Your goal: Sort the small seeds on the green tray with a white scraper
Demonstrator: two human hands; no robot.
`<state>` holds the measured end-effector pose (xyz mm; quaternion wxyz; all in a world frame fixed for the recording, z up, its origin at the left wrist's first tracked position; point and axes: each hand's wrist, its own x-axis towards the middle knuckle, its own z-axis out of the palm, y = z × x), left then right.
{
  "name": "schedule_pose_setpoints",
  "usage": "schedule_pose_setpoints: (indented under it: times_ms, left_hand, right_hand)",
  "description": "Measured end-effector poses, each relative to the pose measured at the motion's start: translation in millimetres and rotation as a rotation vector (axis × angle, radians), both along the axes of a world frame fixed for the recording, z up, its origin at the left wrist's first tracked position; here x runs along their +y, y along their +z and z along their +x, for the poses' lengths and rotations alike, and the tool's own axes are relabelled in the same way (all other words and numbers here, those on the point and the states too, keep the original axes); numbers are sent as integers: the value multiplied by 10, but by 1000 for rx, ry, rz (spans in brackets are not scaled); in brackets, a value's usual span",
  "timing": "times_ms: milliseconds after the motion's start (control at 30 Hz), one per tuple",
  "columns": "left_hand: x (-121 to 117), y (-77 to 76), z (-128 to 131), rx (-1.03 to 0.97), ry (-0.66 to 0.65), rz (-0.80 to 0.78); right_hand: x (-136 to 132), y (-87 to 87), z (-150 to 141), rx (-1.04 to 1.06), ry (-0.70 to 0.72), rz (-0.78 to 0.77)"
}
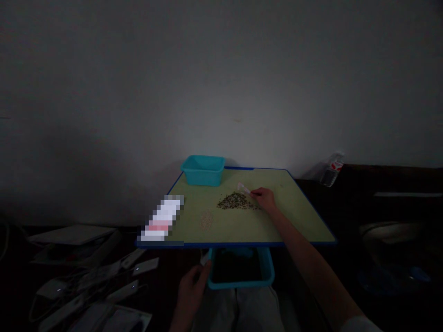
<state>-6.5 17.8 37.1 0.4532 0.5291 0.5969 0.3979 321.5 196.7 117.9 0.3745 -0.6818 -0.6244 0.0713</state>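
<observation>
1 small pale seed pile (206, 222) looks done; the big mixed pile (234, 202) doesn't. Right fingers (256, 192) pinch a scoop (242, 188); left fingers (204, 274), can't tell.

Two hands (263, 198) (193, 283), two turquoise tubs (203, 177) (242, 285), two piles (235, 201) (206, 221), one pale tool (243, 188), one tabletop (251, 227)

Pale yellow-green was shown by the table (263, 226), edged in blue. Turquoise was shared by the far tub (203, 178), at its far left corner, and the near tub (241, 285), below its near edge. The pile (235, 201) was speckled brown, green and pale; the spoon (243, 188) was tinted whitish.
</observation>
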Motion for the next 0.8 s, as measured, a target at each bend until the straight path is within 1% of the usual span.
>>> schedule_pose_setpoints:
  times_ms: [67,200,267,333,467,533,700,733,800]
  left_hand:
    - [-45,-8,25,-12,23,-24]
    - [-176,-15,123,-8,132,57]
    - [-247,-31,187,-32,166,52]
    - [-307,-58,245,-50,155,20]
    - [-372,-138,314,-64,91,-45]
    - [-377,-189,328,-98,64,-73]
    - [-355,-353,314,-153,66,-150]
    - [-350,-378,307,-147,67,-153]
    - [-343,-394,293,-86,62,-107]
  right_hand:
    - [-6,2,-3,26,20,10]
    - [-24,3,5,54,47,20]
    - [-40,2,12,62,66,25]
    - [-60,1,16,73,88,35]
    - [-102,0,13,105,137,64]
    - [-120,0,8,117,152,82]
    - [-148,2,-3,127,168,91]
    - [-152,4,-5,135,172,91]
    - [-163,12,-10,153,186,85]
